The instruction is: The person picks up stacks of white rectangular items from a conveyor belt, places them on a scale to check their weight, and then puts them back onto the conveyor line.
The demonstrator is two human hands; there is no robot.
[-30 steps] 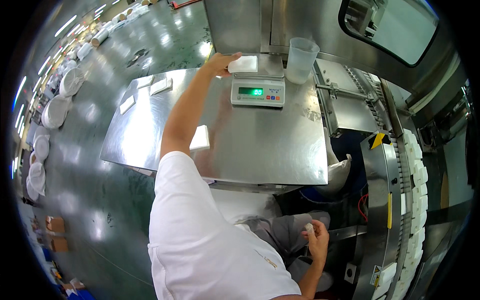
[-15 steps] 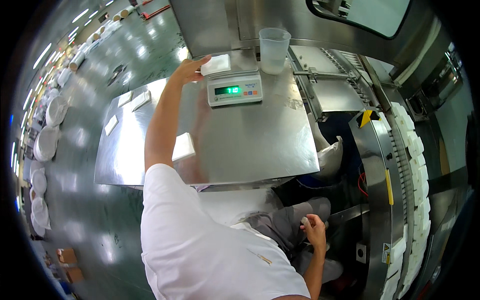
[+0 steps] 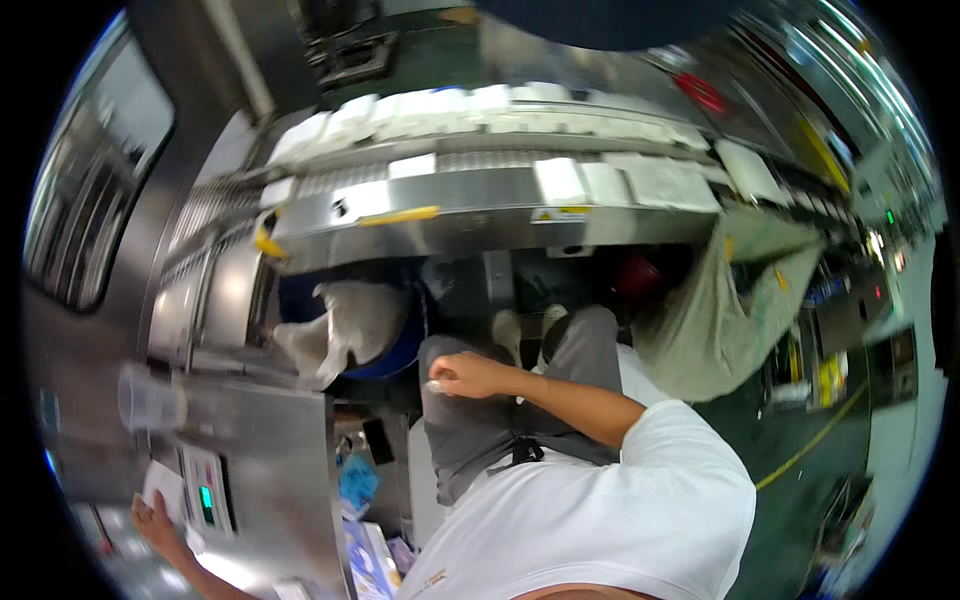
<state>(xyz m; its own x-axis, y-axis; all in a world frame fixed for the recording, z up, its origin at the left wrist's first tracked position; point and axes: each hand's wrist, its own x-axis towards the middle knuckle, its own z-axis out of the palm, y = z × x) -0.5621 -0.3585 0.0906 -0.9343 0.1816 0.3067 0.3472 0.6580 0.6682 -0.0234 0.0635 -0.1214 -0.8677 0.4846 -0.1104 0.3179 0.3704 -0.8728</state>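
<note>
- Left hand [image 3: 155, 518] still rests flat, fingers open, on the white flat packet [image 3: 160, 485] at the steel bench [image 3: 280, 470] edge, beside the small digital scale [image 3: 207, 493].
- Right hand [image 3: 470, 375] stays over the lap, loosely curled; contents unclear.
- View has swung toward the conveyor [image 3: 500, 190]: attention shifting there.

Left hand [image 3: 155, 518] partly cut off by the dark rim, grip unclear | right hand [image 3: 468, 375] motion-blurred, small white item indistinct | scale [image 3: 205, 495] display unreadable

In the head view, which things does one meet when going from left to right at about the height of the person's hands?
Clear plastic cup → left hand on a white packet → scale with green display → blue bin → right hand → white shirt.
</note>
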